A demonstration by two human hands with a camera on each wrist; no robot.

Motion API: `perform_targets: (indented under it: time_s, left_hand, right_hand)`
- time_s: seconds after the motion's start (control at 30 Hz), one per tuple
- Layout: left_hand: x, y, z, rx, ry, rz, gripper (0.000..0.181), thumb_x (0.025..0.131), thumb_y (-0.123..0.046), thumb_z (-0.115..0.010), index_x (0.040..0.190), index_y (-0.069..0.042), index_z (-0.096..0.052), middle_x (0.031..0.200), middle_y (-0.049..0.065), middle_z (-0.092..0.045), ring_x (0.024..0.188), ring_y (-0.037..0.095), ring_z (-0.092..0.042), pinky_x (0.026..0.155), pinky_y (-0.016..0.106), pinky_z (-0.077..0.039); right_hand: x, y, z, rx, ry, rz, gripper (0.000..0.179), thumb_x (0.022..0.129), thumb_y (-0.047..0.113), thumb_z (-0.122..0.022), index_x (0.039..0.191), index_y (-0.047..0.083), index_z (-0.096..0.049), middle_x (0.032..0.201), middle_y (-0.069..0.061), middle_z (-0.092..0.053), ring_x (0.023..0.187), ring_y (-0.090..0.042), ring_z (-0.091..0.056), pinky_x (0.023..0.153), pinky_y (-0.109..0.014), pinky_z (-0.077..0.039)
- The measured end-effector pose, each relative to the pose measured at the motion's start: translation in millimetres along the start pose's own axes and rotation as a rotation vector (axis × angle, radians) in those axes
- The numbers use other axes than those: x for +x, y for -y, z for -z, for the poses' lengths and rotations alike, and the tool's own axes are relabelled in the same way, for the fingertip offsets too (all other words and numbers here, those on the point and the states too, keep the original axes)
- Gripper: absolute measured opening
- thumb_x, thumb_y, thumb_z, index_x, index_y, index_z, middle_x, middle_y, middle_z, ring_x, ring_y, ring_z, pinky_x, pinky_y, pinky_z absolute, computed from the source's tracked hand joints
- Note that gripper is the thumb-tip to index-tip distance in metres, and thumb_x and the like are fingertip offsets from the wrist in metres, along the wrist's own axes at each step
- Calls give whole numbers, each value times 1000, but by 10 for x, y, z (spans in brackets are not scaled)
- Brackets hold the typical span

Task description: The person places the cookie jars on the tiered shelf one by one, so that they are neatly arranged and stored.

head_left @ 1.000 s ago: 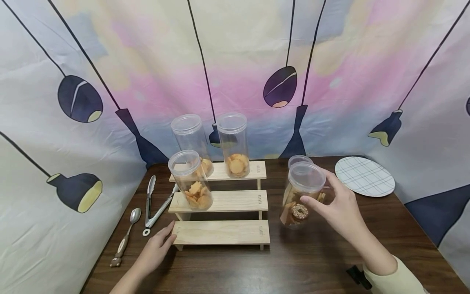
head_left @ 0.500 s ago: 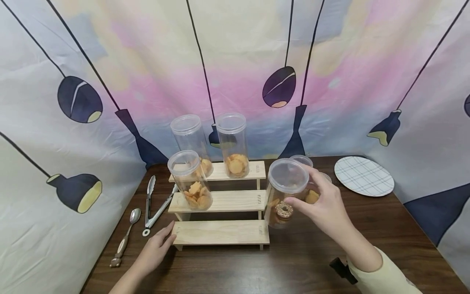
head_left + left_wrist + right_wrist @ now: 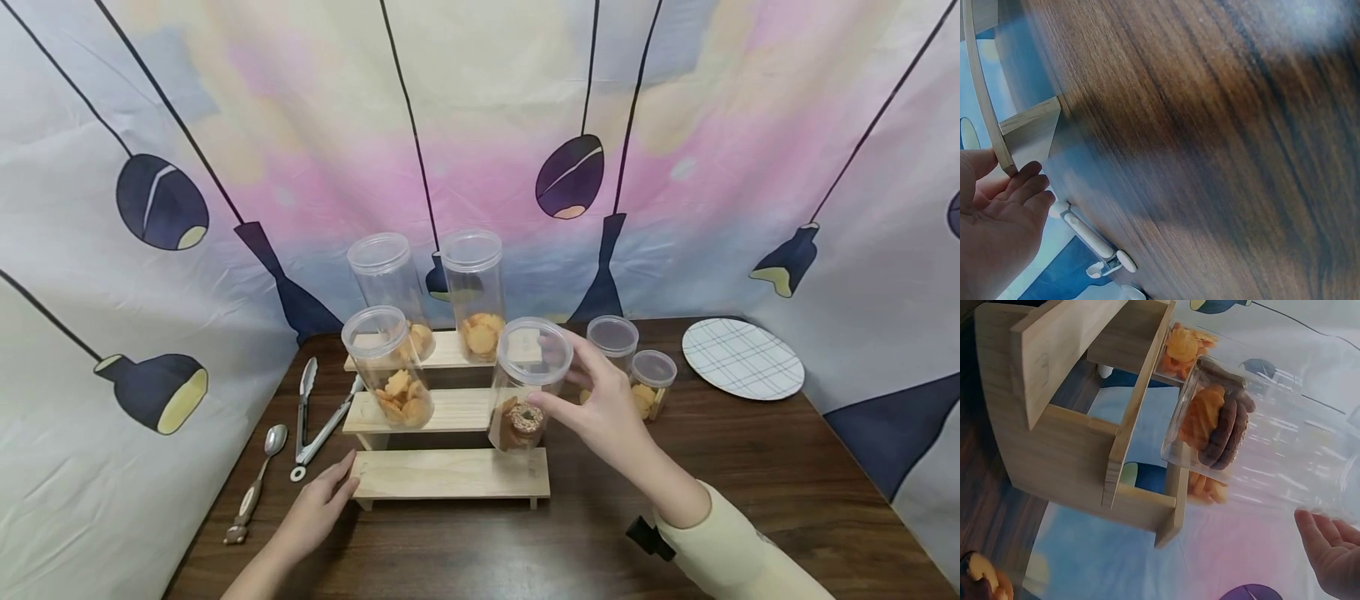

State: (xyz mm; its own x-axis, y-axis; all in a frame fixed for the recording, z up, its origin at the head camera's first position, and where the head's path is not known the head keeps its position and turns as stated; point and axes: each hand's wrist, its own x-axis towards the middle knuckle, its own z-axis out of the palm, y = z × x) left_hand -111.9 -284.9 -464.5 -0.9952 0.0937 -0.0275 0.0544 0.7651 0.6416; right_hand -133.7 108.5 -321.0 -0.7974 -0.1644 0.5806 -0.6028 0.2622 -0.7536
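Observation:
My right hand [image 3: 603,404] grips a tall clear lidded jar [image 3: 525,421] near its top, thumb on the near side. Cookies, one of them a nut-topped ring, lie in the bottom of that jar. It is held over the right end of the middle step of a three-step wooden rack [image 3: 442,475]. In the right wrist view the jar [image 3: 1272,447] looks tilted and clear of the steps. At the rack's lower left corner, my left hand [image 3: 318,504] pinches the end of the bottom board [image 3: 988,106], thumb above and fingers beneath.
One cookie jar [image 3: 386,371] stands on the middle step's left end. Two more, a left jar [image 3: 390,283] and a right jar [image 3: 476,292], stand on the top step. Tongs [image 3: 318,433], a spoon [image 3: 255,492], small tubs [image 3: 652,383] and a checked round mat [image 3: 742,358] lie around.
The right hand has carried the jar leftward from beside the rack to over the middle step. The small tubs behind it have come into view. My left hand has stayed put.

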Motion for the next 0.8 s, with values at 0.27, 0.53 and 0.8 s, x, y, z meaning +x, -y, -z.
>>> perform_targets:
  time_s: [0.27,0.53,0.8]
  left_hand:
    - [-1,-1,-3,-6,-17,-17,52,102,-22,-50,143,8,-37,142,30,-39,131,46,-34,104,60,-29]
    - [2,-9,-10,-12,-12,-14,51,102,-18,-50,143,9,-37,142,30,-39,131,47,-33,104,60,-29]
    - [10,1,-8,-17,-8,-6,52,102,-20,-50,144,8,-36,142,30,-38,132,47,-33,104,59,-29]
  right_hand:
    - [163,81,-122,20,21,0,69,76,4,-82,136,-1,-49,123,-17,-57,110,-30,-58,90,-32,-50]
    - [281,-11,-278,79,34,20,69,76,7,-83,137,2,-50,122,-14,-58,111,-25,-58,91,-32,-50]
    - [336,-398,-447,74,36,-39,69,75,29,-84,137,24,-53,120,-3,-60,111,-17,-58,88,-28,-50]
